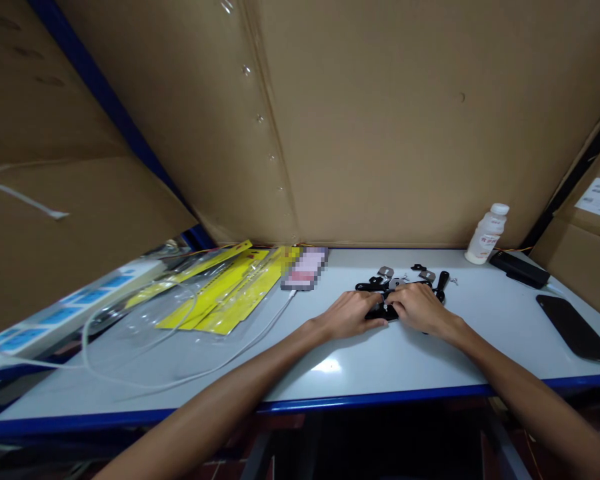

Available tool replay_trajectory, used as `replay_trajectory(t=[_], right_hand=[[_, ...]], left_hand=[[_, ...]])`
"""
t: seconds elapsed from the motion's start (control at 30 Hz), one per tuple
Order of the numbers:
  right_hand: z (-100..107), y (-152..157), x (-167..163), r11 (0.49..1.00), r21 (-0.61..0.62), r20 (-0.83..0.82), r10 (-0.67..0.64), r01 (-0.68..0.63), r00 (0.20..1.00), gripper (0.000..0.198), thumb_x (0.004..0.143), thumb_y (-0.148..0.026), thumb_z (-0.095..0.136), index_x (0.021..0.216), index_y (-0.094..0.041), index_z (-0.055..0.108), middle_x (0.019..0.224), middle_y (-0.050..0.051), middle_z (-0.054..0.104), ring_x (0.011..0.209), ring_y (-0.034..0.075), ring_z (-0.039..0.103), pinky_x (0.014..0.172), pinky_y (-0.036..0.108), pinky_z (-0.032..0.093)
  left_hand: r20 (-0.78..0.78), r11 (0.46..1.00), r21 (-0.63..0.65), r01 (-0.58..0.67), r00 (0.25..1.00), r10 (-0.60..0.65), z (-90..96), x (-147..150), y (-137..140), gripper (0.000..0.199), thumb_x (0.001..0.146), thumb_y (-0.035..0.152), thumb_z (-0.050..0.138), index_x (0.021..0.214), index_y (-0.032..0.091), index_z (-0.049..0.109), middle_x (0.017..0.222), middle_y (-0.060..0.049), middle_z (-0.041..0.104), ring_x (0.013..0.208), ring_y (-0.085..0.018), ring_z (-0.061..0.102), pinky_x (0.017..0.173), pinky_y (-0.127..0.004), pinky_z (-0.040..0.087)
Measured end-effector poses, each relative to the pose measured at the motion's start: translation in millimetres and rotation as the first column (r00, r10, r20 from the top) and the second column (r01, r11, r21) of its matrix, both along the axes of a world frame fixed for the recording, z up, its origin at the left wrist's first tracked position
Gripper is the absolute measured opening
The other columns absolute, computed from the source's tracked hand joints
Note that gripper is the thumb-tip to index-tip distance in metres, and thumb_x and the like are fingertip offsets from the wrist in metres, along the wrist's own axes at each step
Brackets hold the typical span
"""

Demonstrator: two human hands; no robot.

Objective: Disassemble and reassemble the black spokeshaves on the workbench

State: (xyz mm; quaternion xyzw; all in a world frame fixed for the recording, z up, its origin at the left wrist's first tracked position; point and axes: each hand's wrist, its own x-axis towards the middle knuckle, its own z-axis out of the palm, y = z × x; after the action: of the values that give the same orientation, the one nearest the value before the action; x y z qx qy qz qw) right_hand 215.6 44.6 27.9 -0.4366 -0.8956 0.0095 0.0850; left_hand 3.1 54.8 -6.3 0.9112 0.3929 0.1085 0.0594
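Both my hands are bent over a cluster of small black and metal pieces on the white tabletop. My left hand (353,315) is closed at the edge of a flat black part (391,313), its thumb along the near side. From the other side, my right hand (423,308) has its fingers curled down in a pinch over the same spot; what they grip is hidden. Just behind the hands lie grey metal plates (385,272) with holes and small black clips (419,267). A black handle-shaped piece (443,283) rests right of my right hand, near tiny wire-like bits (454,281).
Yellow cards in clear plastic packaging (230,293) spread over the left side, beside a phone (305,269) on a white cable (230,363). At right stand a bottle (487,235), a black device (520,269) and a dark phone (575,327). Cardboard (380,133) walls the back.
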Motion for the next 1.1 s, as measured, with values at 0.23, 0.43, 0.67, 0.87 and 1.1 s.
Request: replay_trajectory(t=[0.23,0.43,0.67,0.87,1.1], right_hand=[[-4.2,-0.7,0.2,0.995,-0.021,-0.026,0.095,-0.096,0.995,0.034,0.088,-0.006,0.057,0.099,-0.027,0.081,0.095,0.002,0.079,0.088,0.019,0.07,0.072,0.028,0.04],[-2.4,1.1,1.3,1.0,0.01,-0.013,0.009,-0.009,1.0,0.031,0.09,-0.006,0.053,0.096,-0.018,0.081,0.094,0.01,0.079,0.083,0.024,0.071,0.071,0.032,0.04],[-2.9,1.9,2.0,1.0,0.013,-0.054,0.004,-0.004,0.999,0.029,0.093,-0.012,0.055,0.105,-0.025,0.078,0.096,0.005,0.078,0.085,0.021,0.07,0.071,0.03,0.04],[-6.3,-0.8,-1.7,1.0,0.01,-0.103,0.005,-0.004,0.995,0.015,0.092,-0.018,0.064,0.099,-0.023,0.076,0.09,0.003,0.074,0.078,0.019,0.066,0.067,0.028,0.037],[-2.2,-0.9,-2.1,0.997,0.042,-0.146,-0.053,0.06,0.988,0.023,0.098,-0.014,0.053,0.101,-0.02,0.075,0.103,0.006,0.072,0.087,0.019,0.066,0.073,0.029,0.039]], left_hand=[[-0.005,1.0,-0.003,0.001,1.0,-0.001,0.9,-0.2,-1.2,0.03,0.096,0.048,0.067,0.105,0.02,0.063,0.094,-0.007,0.073,0.089,-0.029,0.073,0.072,-0.033,0.05],[0.009,1.0,0.003,0.006,1.0,-0.006,-2.6,-0.3,1.3,0.034,0.096,0.048,0.068,0.114,0.02,0.063,0.1,-0.008,0.074,0.095,-0.03,0.073,0.076,-0.035,0.052],[0.017,1.0,0.001,0.008,1.0,-0.008,-2.8,-0.7,1.2,0.035,0.094,0.048,0.07,0.114,0.019,0.064,0.102,-0.009,0.075,0.096,-0.031,0.073,0.078,-0.035,0.053],[0.026,1.0,0.003,0.014,1.0,-0.014,-1.7,-0.7,0.8,0.03,0.095,0.044,0.07,0.111,0.02,0.064,0.101,-0.008,0.075,0.095,-0.029,0.073,0.076,-0.033,0.052],[0.028,1.0,0.005,0.012,1.0,-0.013,-1.3,-0.9,0.8,0.035,0.095,0.047,0.07,0.116,0.02,0.063,0.105,-0.009,0.074,0.098,-0.03,0.072,0.077,-0.034,0.052]])
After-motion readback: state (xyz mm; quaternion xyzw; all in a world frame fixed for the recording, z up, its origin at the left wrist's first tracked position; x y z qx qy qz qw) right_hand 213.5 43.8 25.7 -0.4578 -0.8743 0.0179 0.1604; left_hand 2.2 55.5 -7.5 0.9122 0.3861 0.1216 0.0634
